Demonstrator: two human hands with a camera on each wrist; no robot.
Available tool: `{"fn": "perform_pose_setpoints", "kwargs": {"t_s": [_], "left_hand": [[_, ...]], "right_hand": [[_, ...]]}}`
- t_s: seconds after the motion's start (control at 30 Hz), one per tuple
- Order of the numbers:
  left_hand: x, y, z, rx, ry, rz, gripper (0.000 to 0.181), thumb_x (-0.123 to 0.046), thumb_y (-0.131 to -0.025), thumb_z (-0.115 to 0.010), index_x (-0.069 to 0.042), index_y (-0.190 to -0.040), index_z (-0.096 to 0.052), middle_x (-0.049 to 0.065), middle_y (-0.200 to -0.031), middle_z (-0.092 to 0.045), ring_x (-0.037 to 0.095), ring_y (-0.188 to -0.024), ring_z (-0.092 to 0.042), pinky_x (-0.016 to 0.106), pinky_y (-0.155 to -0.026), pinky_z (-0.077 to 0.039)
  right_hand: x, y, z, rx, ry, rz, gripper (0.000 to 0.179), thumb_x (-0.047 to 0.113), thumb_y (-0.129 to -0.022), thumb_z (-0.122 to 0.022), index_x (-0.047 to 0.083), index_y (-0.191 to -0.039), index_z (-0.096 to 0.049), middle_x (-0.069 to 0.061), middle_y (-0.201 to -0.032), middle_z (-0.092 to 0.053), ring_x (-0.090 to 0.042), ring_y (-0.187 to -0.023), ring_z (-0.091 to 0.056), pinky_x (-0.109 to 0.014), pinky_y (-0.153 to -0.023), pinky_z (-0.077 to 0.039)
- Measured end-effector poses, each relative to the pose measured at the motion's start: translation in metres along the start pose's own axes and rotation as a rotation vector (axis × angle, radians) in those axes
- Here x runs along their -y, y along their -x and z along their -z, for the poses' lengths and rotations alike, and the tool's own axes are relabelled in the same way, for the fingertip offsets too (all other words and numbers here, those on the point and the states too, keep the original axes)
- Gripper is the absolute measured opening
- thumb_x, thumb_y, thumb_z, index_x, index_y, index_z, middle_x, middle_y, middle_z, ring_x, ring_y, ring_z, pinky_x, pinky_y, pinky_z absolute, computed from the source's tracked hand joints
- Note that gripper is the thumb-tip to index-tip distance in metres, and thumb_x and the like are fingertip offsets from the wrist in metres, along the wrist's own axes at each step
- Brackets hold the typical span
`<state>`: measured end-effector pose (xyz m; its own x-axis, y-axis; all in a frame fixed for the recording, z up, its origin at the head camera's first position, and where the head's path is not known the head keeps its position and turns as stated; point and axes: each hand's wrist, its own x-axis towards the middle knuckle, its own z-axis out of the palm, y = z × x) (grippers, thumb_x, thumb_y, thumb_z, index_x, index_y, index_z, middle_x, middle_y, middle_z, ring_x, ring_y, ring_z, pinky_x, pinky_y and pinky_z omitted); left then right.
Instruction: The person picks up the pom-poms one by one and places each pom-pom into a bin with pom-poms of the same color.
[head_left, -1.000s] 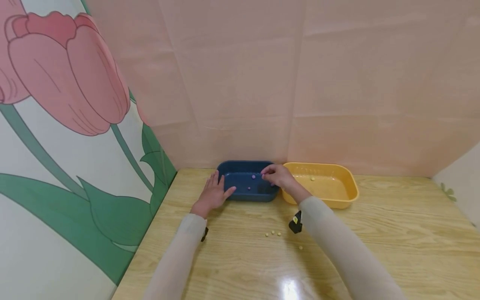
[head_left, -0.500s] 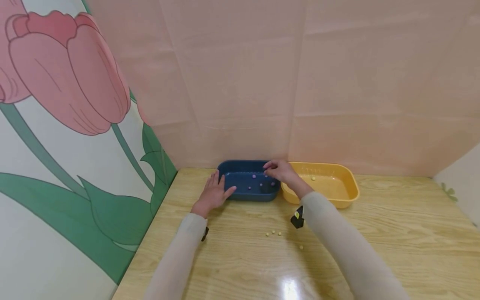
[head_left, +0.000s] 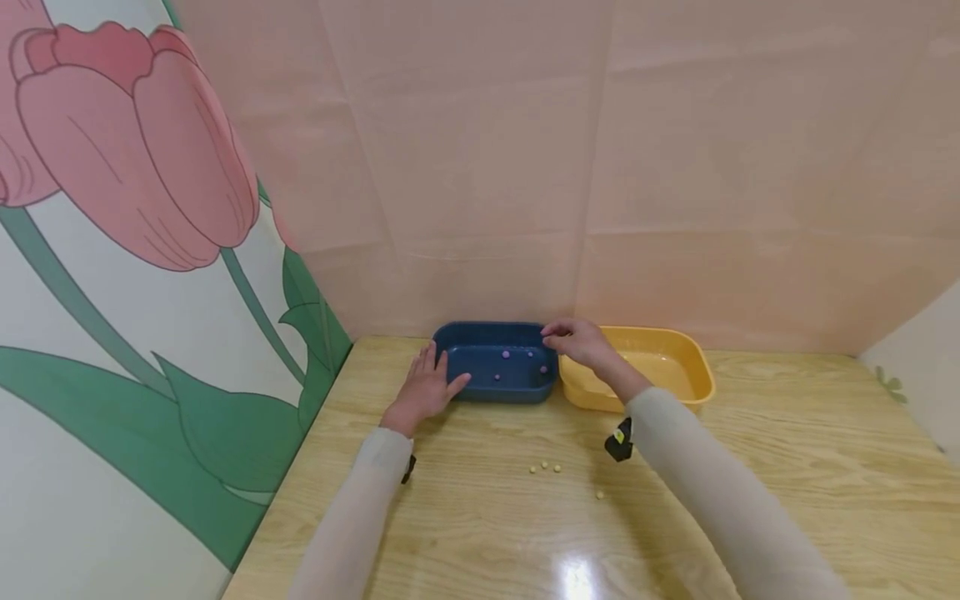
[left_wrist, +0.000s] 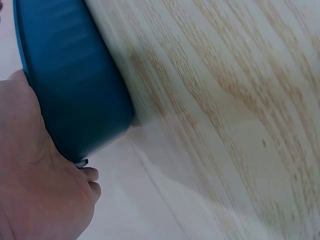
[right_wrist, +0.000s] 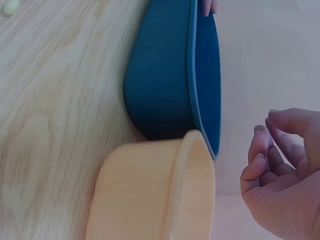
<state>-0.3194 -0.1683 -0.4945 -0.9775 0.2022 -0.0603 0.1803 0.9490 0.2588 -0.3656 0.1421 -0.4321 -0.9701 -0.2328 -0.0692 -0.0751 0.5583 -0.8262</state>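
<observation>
A dark blue tray [head_left: 487,392] stands against the back wall with several small purple beads [head_left: 506,355] scattered inside it. My left hand [head_left: 423,390] rests on the tray's left front rim, fingers extended and thumb apart; the blue wall [left_wrist: 75,75] lies beside that hand in the left wrist view. Over the gap between the blue tray and the yellow tray [head_left: 675,404] hovers my right hand [head_left: 581,342]. Its fingers are loosely bent, and the right wrist view shows no bead between the thumb and fingertips [right_wrist: 259,131].
Several pale yellow beads [head_left: 545,466] lie on the wooden table [head_left: 465,517] in front of the trays. The yellow tray touches or nearly touches the blue one's right end. A pink covering [head_left: 480,167] hangs behind; a flower-painted wall [head_left: 150,333] borders the left.
My right hand has drawn back to the right, out from over the blue tray, and more purple beads now show inside it. The left hand has stayed in place.
</observation>
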Motion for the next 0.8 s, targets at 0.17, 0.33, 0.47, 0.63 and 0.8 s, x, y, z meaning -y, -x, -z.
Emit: {"fn": "perform_pose_setpoints", "kwargs": {"t_s": [0.17,0.33,0.47,0.63,0.8], "left_hand": [[0.0,0.0,0.0,-0.01,0.018,-0.006,0.089,-0.068,-0.103,-0.024,-0.001,-0.161,-0.015,0.02,-0.169,0.006,0.034,-0.156,0.007,0.048,-0.126,-0.001],[0.002,-0.001,-0.001,-0.023,0.024,-0.002,0.091,-0.069,-0.103,-0.024,0.0,-0.161,-0.017,0.022,-0.169,0.004,0.035,-0.156,0.006,0.048,-0.126,-0.002],[0.001,0.0,-0.001,-0.026,0.03,-0.002,0.091,-0.069,-0.102,-0.024,0.0,-0.161,-0.018,0.023,-0.168,0.003,0.036,-0.156,0.005,0.048,-0.126,-0.002],[0.0,0.001,-0.001,-0.036,0.037,-0.015,0.091,-0.069,-0.102,-0.024,0.002,-0.16,-0.018,0.024,-0.168,0.002,0.037,-0.156,0.004,0.049,-0.126,-0.003],[-0.002,0.003,0.0,-0.043,0.037,-0.016,0.09,-0.067,-0.103,-0.027,0.002,-0.16,-0.019,0.024,-0.168,0.001,0.037,-0.156,0.003,0.05,-0.125,-0.005]], "right_hand": [[-0.008,0.009,0.011,-0.002,-0.027,0.005,0.029,0.023,-0.103,-0.06,0.005,-0.125,-0.067,-0.018,-0.119,-0.065,-0.04,-0.107,-0.061,-0.054,-0.095,-0.05],[-0.014,0.018,0.02,-0.011,0.028,0.036,0.036,0.026,-0.104,-0.059,0.002,-0.129,-0.066,-0.018,-0.122,-0.066,-0.037,-0.104,-0.064,-0.047,-0.09,-0.053],[-0.018,0.027,0.027,-0.032,0.055,0.054,0.036,0.029,-0.104,-0.059,0.004,-0.13,-0.066,-0.016,-0.118,-0.068,-0.032,-0.103,-0.064,-0.04,-0.087,-0.052],[-0.026,0.04,0.037,-0.053,0.087,0.079,0.041,0.033,-0.105,-0.057,0.005,-0.134,-0.064,-0.019,-0.121,-0.067,-0.038,-0.111,-0.062,-0.045,-0.092,-0.052],[-0.036,0.055,0.049,-0.07,0.148,0.08,0.05,0.042,-0.106,-0.051,0.006,-0.139,-0.059,-0.02,-0.134,-0.062,-0.041,-0.121,-0.059,-0.054,-0.1,-0.049]]}}
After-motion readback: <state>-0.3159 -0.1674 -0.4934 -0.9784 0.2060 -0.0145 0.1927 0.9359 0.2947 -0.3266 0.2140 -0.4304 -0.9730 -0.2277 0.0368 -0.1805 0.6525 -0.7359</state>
